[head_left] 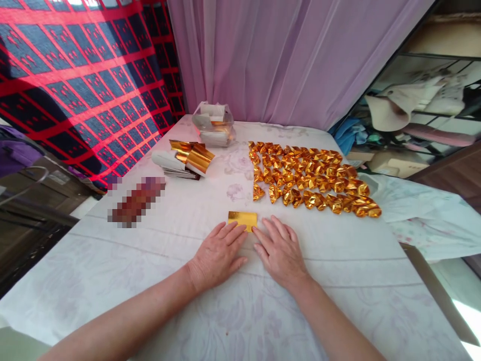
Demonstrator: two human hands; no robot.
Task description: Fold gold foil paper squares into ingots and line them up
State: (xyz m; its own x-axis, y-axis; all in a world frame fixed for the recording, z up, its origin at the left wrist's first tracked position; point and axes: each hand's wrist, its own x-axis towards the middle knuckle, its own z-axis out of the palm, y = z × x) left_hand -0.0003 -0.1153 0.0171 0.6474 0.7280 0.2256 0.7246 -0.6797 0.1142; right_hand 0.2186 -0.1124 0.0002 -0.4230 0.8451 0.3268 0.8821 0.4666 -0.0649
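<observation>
Both forearms reach in from the near edge across the white tablecloth [112, 265]. At their ends the left hand [218, 253] and the right hand [280, 250] lie palm down and flat, fingers stretched out and a little spread, gripping nothing. Their fingertips press on the near edge of a small gold foil sheet [242, 219], which lies flat on the cloth just beyond them, the left fingers at its near left part and the right fingers at its near right corner.

Farther away and to the right, many folded gold foil pieces [308, 178] sit in close rows, a patch that widens toward the right. To the far left of the hands, a stack of foil sheets [184, 159] rests on the cloth, white backs showing below and a few gold sheets curling on top. Behind the stack, at the far edge, stands a clear plastic bag [213, 125] with more sheets inside. A blurred patch lies near the left edge. A lilac curtain [285, 55] hangs beyond the table.
</observation>
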